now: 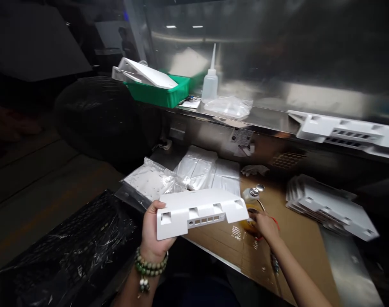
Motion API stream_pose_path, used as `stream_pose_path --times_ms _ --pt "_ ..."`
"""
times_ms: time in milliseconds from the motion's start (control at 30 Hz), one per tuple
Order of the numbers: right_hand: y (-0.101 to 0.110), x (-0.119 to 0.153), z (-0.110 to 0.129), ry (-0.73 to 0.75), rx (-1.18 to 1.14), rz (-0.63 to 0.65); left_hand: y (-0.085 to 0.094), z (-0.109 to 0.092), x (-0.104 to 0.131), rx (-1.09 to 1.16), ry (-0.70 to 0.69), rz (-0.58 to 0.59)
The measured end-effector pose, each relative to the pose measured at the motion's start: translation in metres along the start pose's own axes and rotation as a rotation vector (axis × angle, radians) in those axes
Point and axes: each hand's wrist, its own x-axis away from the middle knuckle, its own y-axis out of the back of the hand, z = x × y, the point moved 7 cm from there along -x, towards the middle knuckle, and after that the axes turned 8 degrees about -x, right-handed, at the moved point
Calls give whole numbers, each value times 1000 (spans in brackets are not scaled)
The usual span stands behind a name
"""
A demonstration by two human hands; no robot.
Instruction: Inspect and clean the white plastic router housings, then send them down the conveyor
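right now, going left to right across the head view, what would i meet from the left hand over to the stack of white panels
left hand → held panel → right hand → panel stack

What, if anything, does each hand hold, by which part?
Left hand: white panel, by its left end. Right hand: at the yellow object; grip cannot be told.

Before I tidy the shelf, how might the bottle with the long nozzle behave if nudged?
The bottle may tip under a high push, given its tall, thin nozzle. It looks like translucent plastic, so it would probably squeeze rather than shatter.
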Motion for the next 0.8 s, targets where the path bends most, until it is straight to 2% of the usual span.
stream_pose_path --times_ms 100,233,333,400,533,667,800 --pt "-2 3 -2 84 -87 -26 -3 5 9 30 -15 14" --pt "9 15 -18 70 -221 -116 3 14 15 -19 -61 -62" --pt "31 16 -33 14 -272 -209 9 18 14 -61 -151 -132" --pt "51 7 -36 1 -271 -272 10 23 13 -59 -197 -144" --pt "88 -28 -20 53 -218 -308 15 37 14 2 -212 -122" --pt "98 -56 6 117 -133 -215 28 48 14 82 -192 -25" --pt "92 -66 17 116 -79 -111 38 53 16 171 -174 245"
